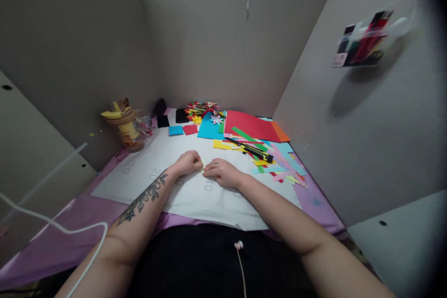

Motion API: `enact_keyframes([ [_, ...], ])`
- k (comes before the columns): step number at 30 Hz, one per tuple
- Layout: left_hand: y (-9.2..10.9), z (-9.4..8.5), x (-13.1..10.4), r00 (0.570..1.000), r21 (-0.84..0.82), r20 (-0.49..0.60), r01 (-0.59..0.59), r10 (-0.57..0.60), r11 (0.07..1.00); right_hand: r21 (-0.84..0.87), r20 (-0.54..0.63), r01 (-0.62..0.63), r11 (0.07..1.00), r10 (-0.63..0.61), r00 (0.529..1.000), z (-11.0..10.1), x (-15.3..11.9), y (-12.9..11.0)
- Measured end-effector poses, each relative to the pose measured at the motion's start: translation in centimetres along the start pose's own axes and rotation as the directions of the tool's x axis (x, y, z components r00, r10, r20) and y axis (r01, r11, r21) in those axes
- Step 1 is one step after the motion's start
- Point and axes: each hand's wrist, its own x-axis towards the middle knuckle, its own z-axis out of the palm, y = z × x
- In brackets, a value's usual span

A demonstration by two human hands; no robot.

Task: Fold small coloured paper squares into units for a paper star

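A small pale yellow piece of paper [203, 163] sits between my two hands, above the white sheet [188, 205] with printed numbers. My left hand [189, 162] is curled, its fingertips pinching the left side of the paper. From the right, my right hand [222, 172] holds the paper's other side between bent fingers and thumb. Most of the paper is hidden by the fingers, so its folds cannot be made out.
Paper strips [284, 160] and a black and yellow cutter [258, 152] lie to the right. Behind are red card [249, 125], blue card [208, 129] and folded paper stars [200, 109]. A jar [131, 135] stands back left; a white cable [84, 228] crosses my left arm.
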Motion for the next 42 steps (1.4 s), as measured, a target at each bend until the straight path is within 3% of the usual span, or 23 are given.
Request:
enact_keyframes([
  [9,-0.2,0.2,0.0,1.000,0.006,0.003,-0.008,0.008,1.000,-0.001,0.008,0.001,1.000,-0.001,1.000,0.0,0.0,0.0],
  [18,-0.9,0.5,-0.4,0.993,-0.016,-0.111,0.025,-0.026,1.000,-0.002,-0.003,0.002,1.000,-0.002,1.000,0.0,0.1,-0.1],
  [31,-2.1,1.1,0.1,0.985,-0.111,-0.174,-0.019,-0.001,0.994,-0.002,-0.009,-0.011,1.000,0.011,1.000,0.3,0.0,0.0],
  [37,-1.7,0.9,-0.6,0.948,-0.151,-0.262,0.147,-0.183,0.978,0.013,-0.027,-0.012,1.000,0.012,1.000,0.0,0.0,-0.5],
  [42,-1.6,0.8,-0.7,0.958,-0.151,-0.280,0.026,-0.068,0.988,0.021,-0.034,-0.005,1.000,0.005,0.999,-0.2,0.1,-0.9],
])
